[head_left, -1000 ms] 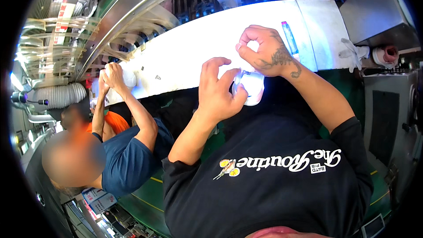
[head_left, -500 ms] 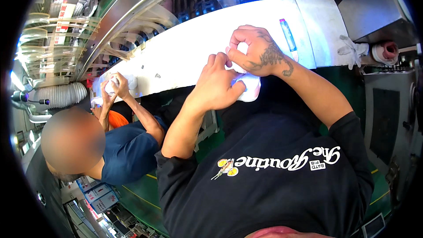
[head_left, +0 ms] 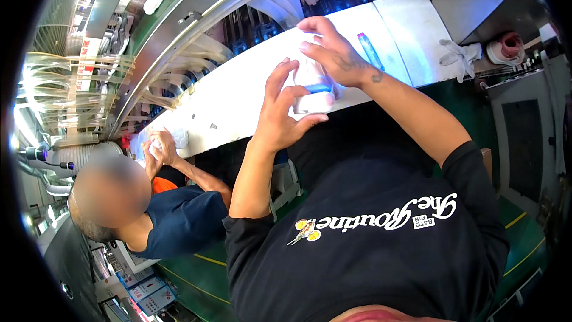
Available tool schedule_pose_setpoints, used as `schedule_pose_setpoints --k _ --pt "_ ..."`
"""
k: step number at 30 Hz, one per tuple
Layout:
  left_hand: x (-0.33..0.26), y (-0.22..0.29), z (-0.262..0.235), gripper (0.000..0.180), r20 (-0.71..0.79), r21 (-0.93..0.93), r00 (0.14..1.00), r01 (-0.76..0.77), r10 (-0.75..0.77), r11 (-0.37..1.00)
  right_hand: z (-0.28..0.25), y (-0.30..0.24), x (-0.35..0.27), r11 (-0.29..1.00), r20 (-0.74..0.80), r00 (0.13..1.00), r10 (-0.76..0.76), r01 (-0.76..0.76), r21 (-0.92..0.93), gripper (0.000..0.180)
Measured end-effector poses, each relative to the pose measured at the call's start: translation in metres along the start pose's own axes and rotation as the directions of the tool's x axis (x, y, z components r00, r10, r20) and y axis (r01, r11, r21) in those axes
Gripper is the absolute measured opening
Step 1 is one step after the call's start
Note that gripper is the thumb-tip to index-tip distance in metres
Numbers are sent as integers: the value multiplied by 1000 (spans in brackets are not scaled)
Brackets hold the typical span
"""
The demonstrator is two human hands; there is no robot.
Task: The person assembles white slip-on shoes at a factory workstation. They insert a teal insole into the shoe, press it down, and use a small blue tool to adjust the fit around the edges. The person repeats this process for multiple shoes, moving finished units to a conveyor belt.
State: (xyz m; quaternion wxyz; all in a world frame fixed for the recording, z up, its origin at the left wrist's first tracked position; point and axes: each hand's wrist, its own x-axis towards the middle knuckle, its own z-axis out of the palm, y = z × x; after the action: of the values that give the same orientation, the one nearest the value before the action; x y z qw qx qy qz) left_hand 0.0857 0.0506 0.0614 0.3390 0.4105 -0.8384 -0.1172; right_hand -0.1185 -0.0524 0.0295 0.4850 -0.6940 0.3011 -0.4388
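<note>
A pale, rounded item with a bluish band rests at the front edge of the white work surface, between my hands; glare washes out its shape, so I cannot tell its kind. My left hand is on its near left side, thumb and fingers spread apart. Over its far right side, my right hand is also open, fingers curved and apart. Neither hand visibly grips anything. A blue pen-like tool with a red end lies just right of my right hand.
A white glove hangs over the right end of the surface, near a white and pink shoe. A co-worker at left handles a white item with both hands. A metal rail and machinery run along the back.
My hands were close together, fingers pinched at the pale item; now they have parted and opened, uncovering more of it. The whole view has shifted slightly. The co-worker's hands have lowered.
</note>
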Motion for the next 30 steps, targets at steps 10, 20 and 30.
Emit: schedule_pose_setpoints --k 10,20,30 --pt "-6 18 13 68 -196 20 966 174 -167 984 -7 -36 -81 910 133 951 -280 307 -277 73" --pt "-60 27 61 72 -18 -243 940 326 -341 914 -3 -17 -125 974 283 951 121 -58 -220 66" --pt "-56 12 51 71 -12 -211 958 277 -286 937 2 -10 -109 965 304 951 61 22 -261 65"
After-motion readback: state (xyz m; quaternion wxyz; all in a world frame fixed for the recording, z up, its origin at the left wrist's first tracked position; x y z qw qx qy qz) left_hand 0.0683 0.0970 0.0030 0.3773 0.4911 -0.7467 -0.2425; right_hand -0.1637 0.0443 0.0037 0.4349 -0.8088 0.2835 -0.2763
